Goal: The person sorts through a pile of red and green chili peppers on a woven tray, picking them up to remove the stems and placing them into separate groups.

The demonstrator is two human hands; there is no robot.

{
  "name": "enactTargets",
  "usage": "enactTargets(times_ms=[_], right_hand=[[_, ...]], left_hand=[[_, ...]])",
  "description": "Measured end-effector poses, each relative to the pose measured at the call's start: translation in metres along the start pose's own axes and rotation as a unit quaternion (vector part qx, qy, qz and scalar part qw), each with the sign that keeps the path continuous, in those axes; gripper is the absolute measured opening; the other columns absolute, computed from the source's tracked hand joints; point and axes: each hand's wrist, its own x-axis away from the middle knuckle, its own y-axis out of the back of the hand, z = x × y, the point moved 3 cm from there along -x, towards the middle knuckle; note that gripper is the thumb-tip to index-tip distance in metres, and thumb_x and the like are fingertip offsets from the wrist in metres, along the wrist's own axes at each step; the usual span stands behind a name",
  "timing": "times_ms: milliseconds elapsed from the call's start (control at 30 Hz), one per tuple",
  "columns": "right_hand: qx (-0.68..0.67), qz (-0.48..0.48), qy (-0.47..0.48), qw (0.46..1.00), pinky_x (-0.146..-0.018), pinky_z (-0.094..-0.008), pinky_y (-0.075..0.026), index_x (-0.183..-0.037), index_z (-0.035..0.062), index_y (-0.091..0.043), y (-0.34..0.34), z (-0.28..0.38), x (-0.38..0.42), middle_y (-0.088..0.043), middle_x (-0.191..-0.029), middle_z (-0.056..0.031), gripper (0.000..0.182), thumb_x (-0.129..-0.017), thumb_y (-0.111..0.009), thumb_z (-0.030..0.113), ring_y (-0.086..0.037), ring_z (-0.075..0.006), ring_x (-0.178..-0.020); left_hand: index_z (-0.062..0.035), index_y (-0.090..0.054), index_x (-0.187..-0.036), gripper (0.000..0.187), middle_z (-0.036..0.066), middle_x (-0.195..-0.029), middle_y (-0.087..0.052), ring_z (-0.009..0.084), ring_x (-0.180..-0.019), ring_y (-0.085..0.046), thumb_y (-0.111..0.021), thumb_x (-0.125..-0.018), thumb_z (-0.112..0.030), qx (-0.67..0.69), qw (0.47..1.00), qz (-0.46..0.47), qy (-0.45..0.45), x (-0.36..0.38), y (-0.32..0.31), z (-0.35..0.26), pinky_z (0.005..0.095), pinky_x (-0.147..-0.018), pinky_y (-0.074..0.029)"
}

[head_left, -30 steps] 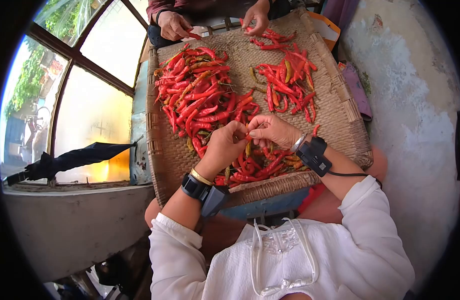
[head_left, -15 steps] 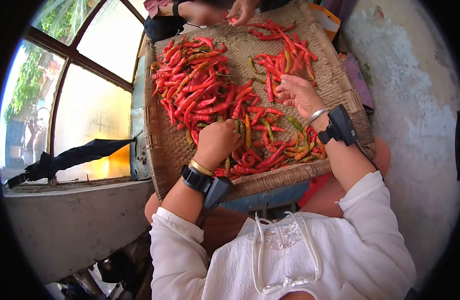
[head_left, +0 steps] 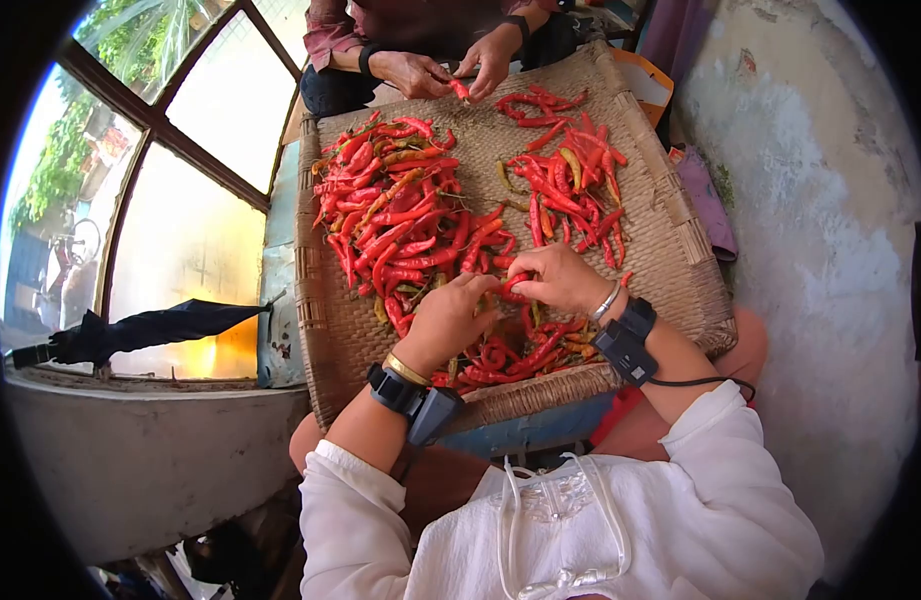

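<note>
My right hand pinches a red chili pepper over the near part of a woven tray. At the pepper's left end, the fingers of my left hand are closed on it; their tips are partly hidden. Below both hands lies a cluster of red, orange and greenish chili peppers. A large pile of chili peppers fills the tray's left side, and a smaller pile sits toward the right.
Across the tray, another person's hands hold a red chili pepper. A folded dark umbrella leans by the window on the left. A rough wall stands to the right, with a purple cloth beside the tray.
My right hand has come from the right-hand pile toward my left hand and now holds a red chili pepper. My left hand has shifted slightly. More of the other person shows.
</note>
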Motion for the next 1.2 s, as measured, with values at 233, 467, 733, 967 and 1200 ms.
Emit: enactTargets(times_ms=[233,467,733,967,1200], right_hand=[[-0.274,0.09,-0.112,0.951,-0.05,-0.0234,-0.043,-0.087,0.0022,-0.061,0.02,0.016,0.003,-0.061,-0.072,-0.0027,0.014,-0.082,-0.059,0.015,-0.055,-0.0089,-0.055],[-0.492,-0.266,-0.286,0.778,-0.045,-0.0199,-0.045,-0.128,-0.0061,-0.034,0.048,-0.046,0.007,-0.054,-0.107,-0.0144,0.058,-0.085,-0.058,0.025,-0.061,-0.0134,-0.066],[-0.11,0.21,-0.111,0.965,-0.058,-0.0271,-0.047,-0.115,0.0004,-0.052,-0.029,-0.02,0.005,-0.063,-0.081,-0.0078,0.04,-0.08,-0.06,0.016,-0.06,-0.0129,-0.066],[-0.264,0.207,-0.207,0.919,-0.054,-0.0247,-0.047,-0.125,0.0024,-0.038,-0.065,-0.021,0.009,-0.06,-0.093,-0.0088,0.048,-0.082,-0.055,0.013,-0.059,-0.0138,-0.074],[-0.51,0.16,-0.285,0.795,-0.047,-0.0206,-0.046,-0.131,-0.0004,-0.028,-0.063,-0.022,0.012,-0.058,-0.087,-0.0051,0.053,-0.086,-0.052,0.017,-0.059,-0.0115,-0.068]], left_hand=[[-0.0049,-0.059,-0.087,0.018,0.015,-0.068,-0.06,0.0321,-0.066,-0.059,-0.061,-0.075,-0.018,-0.055,0.996,0.048,0.044,0.001,-0.002,0.002,0.0404,-0.061,-0.047],[-0.0045,-0.06,-0.071,0.022,0.016,-0.063,-0.059,0.0333,-0.062,-0.059,-0.054,-0.076,-0.025,-0.121,0.989,0.053,0.066,0.006,-0.003,0.006,0.0435,-0.056,-0.046],[-0.009,-0.064,-0.074,0.021,0.011,-0.067,-0.061,0.03,-0.065,-0.06,-0.059,-0.075,-0.03,-0.134,0.971,0.182,0.075,0.012,-0.012,0.013,0.0409,-0.058,-0.046],[-0.0038,-0.058,-0.089,0.027,0.015,-0.071,-0.061,0.0318,-0.067,-0.06,-0.062,-0.075,-0.026,-0.044,0.988,0.142,0.033,0.013,-0.014,0.005,0.0395,-0.06,-0.047],[-0.0013,-0.058,-0.091,0.024,0.014,-0.079,-0.064,0.026,-0.073,-0.063,-0.063,-0.077,-0.02,0.124,0.974,0.169,0.089,0.007,-0.013,0.003,0.0339,-0.065,-0.049]])
